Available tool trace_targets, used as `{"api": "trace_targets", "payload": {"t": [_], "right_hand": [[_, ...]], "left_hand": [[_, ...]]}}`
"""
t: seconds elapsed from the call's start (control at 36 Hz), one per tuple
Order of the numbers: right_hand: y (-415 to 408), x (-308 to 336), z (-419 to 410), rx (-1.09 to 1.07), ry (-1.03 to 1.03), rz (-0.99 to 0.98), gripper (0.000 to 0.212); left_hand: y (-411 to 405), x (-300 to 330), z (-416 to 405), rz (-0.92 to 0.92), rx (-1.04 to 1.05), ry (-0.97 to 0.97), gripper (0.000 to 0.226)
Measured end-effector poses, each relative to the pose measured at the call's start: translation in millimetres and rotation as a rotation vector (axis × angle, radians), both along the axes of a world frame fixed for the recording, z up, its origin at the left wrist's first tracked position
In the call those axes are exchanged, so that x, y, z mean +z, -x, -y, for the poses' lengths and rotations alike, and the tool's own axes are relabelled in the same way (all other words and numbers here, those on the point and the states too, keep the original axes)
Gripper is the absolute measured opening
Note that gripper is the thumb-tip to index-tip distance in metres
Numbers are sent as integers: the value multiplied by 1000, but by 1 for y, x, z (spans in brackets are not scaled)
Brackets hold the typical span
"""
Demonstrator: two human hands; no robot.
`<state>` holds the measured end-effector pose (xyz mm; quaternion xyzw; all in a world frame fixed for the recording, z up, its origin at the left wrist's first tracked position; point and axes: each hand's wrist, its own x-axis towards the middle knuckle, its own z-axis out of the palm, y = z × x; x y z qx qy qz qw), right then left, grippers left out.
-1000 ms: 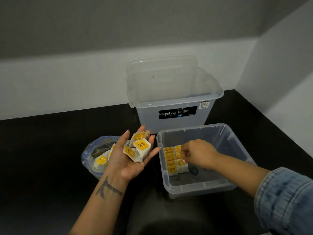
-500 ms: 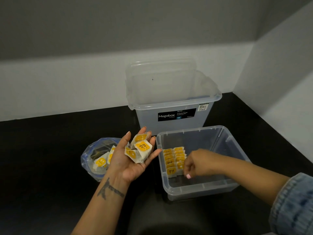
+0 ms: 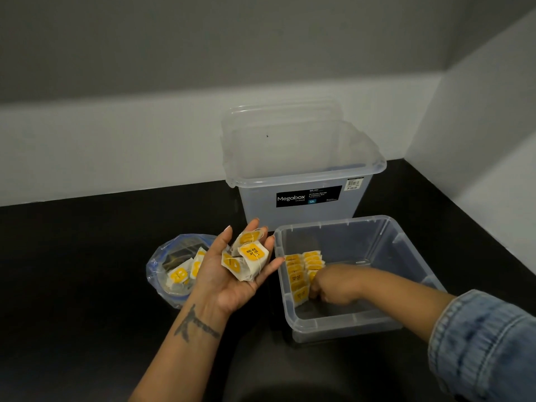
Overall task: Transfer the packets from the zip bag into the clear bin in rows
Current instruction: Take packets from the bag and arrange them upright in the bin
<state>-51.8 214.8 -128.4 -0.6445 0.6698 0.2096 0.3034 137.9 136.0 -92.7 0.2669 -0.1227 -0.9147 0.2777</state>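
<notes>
Matte black countertop (image 3: pixel 72 285) under grey and white walls. Tall frosted Megabox tub (image 3: pixel 301 181) at the back, glossy, lid propped behind. Low clear bin (image 3: pixel 406 245) in front, holding two rows of yellow-labelled packets (image 3: pixel 301 271). Crumpled zip bag (image 3: pixel 174 265) beside it, more packets inside. Left hand (image 3: pixel 232 274) flat, palm up, cradling a papery loose handful (image 3: pixel 249 256), unchanged. Right hand (image 3: pixel 333 285) now lower than a second ago, fingers curled against the near row's end; grasp unclear.

Black counter (image 3: pixel 87 285): zip bag (image 3: pixel 162 274), clear bin (image 3: pixel 417 256), Megabox tub (image 3: pixel 301 195).
</notes>
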Motion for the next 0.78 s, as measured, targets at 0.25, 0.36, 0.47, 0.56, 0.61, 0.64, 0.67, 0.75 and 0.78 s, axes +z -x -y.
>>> {"api": "trace_targets", "payload": {"t": [0.25, 0.36, 0.47, 0.56, 0.61, 0.64, 0.67, 0.75, 0.78], "right_hand": [[3, 8, -7, -44, -60, 161, 44], [-4, 5, -8, -5, -70, 145, 48], [-11, 4, -5, -11, -56, 132, 56], [-16, 2, -3, -34, -58, 122, 59], [-17, 3, -2, -35, -59, 112, 59], [-18, 4, -1, -32, -60, 111, 59], [-18, 6, -1, -31, -59, 115, 58], [-16, 15, -1, -60, -49, 157, 47], [-14, 22, 0, -88, -33, 179, 42]], "left_hand": [[5, -1, 0, -13, -32, -15, 40], [6, -1, -1, -20, -40, -13, 40], [7, -1, -3, -19, -40, -5, 40], [6, -1, -3, -21, -41, -6, 40], [6, 0, -4, -21, -40, -6, 40], [5, 0, -4, -19, -40, -6, 40], [5, 0, -4, -17, -39, -7, 40], [4, 1, -3, -22, -43, -17, 41], [4, 1, -2, -25, -44, -19, 41]]}}
